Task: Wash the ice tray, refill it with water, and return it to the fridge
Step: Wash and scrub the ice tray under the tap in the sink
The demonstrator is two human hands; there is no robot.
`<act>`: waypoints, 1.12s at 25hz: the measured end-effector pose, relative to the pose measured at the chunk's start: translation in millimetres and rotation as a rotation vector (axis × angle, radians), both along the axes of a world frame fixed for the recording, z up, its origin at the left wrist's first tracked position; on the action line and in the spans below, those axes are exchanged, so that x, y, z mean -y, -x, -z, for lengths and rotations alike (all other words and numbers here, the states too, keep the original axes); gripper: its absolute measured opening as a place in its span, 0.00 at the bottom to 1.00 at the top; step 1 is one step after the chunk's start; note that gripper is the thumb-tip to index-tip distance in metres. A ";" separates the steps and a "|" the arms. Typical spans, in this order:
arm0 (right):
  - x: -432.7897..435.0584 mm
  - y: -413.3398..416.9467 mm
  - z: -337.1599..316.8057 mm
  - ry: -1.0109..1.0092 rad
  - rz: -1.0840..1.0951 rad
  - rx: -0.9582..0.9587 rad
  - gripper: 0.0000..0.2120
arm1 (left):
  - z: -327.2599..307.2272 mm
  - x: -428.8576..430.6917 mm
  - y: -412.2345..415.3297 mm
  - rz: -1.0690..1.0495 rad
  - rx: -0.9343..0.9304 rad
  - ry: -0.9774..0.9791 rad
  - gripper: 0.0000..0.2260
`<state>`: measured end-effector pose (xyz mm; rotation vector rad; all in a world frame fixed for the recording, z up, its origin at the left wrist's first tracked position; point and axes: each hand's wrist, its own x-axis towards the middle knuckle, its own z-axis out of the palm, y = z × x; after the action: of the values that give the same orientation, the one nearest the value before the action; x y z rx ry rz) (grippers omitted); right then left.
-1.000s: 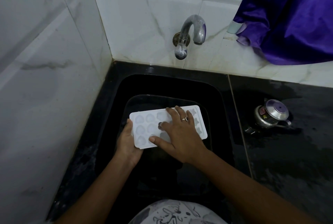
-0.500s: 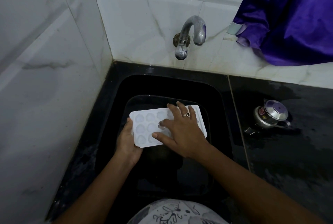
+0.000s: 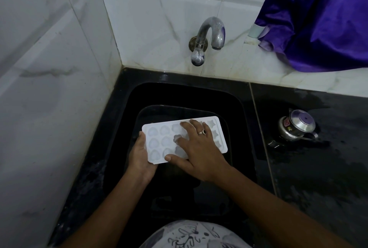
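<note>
At far left, glossy white marble-veined wall tiles (image 3: 49, 88) meet in a corner with grey grout lines. Your left hand (image 3: 142, 160) grips the short left end of the ice tray (image 3: 159, 141), thumb laid on its rim; the fingers beneath are hidden by the tray. The tray is a white, matte plastic rectangle with rounded corners and rows of moulded cavities, some heart-shaped, some star-shaped, held level over the basin of the sink (image 3: 169, 94). Whether the cavities hold water cannot be made out. Your right hand (image 3: 201, 152) lies flat and spread across the tray's middle, fingertips pressing into the cavities, thumb along the near edge, closing round nothing; a ring (image 3: 202, 132) with a dark stone sits on one finger, and the hand covers several cavities. Above, a dull, curved metal tap (image 3: 207, 38) projects from the back wall. The sink is black and glossy, its floor lost in shadow. To the right, on the wet black stone counter (image 3: 318, 178), stands a small lidded steel vessel (image 3: 296, 128), its label too small to read. A shiny purple cloth (image 3: 318, 18) hangs at upper right, cut off by the frame.
</note>
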<state>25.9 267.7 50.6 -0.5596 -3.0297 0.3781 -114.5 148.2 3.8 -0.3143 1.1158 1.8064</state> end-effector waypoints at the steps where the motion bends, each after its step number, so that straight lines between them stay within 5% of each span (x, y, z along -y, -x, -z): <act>1: 0.3 0.5 0.1 0.009 0.003 0.005 0.37 | 0.8 0.3 -0.9 0.001 -0.002 0.007 0.29; 28: -5.5 5.8 -6.1 -0.069 0.013 0.061 0.32 | 6.4 4.0 2.3 0.019 -0.008 0.043 0.30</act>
<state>20.0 273.3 56.8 -0.5972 -3.0815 0.2594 -116.8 144.2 -2.6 -0.3211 1.1610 1.7698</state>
